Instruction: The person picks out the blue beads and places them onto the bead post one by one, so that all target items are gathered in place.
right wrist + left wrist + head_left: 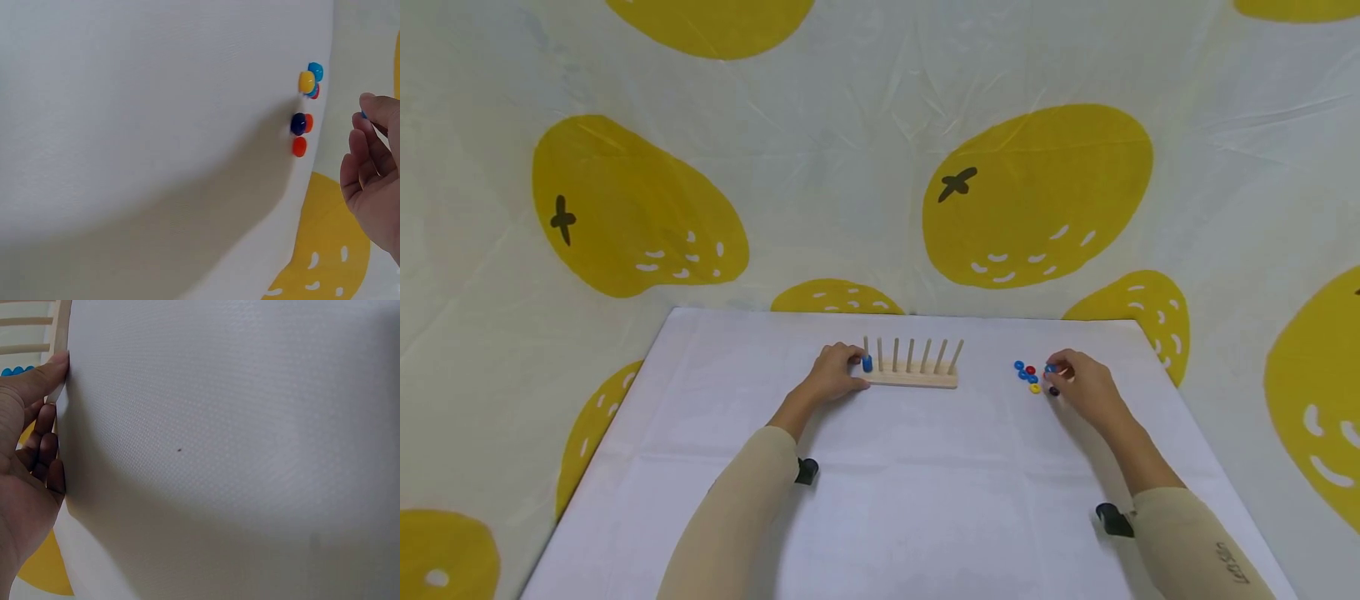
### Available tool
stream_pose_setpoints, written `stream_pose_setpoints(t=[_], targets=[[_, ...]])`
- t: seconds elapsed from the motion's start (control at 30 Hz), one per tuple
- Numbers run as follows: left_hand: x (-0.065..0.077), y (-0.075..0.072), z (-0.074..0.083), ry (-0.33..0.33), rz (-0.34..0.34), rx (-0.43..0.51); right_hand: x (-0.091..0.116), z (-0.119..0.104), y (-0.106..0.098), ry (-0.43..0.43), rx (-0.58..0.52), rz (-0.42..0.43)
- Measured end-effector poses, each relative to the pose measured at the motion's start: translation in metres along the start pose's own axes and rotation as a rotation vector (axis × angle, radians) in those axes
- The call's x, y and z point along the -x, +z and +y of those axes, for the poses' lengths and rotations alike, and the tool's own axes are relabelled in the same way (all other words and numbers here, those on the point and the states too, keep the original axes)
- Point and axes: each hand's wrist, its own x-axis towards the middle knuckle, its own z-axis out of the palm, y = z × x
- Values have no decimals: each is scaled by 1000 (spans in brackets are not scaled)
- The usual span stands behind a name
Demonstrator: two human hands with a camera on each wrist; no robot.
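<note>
While left hand (832, 374) grips wooden peg rack (913, 380) by end, right hand (1087, 385) pinches blue bead (1051, 368); slackening pinch could drop it.

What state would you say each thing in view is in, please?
Wooden peg rack: standing pegs-up on the white table
Leftmost peg: carrying stacked blue rings
Other six pegs: bare
Left hand: gripping the rack's left end
Right hand: pinching one blue ring
Yellow ring: loose on the table
Dark ring: loose on the table
Red rings: loose on the table
</note>
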Motion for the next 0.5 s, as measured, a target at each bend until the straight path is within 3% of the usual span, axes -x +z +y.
stream_pose_setpoints(t=[0.3, 0.5], targets=[[1, -1, 0, -4, -9, 7, -5, -26, -11, -48, -17, 3], [0, 0, 1, -4, -10, 0, -10, -46, -13, -130, -10, 18]])
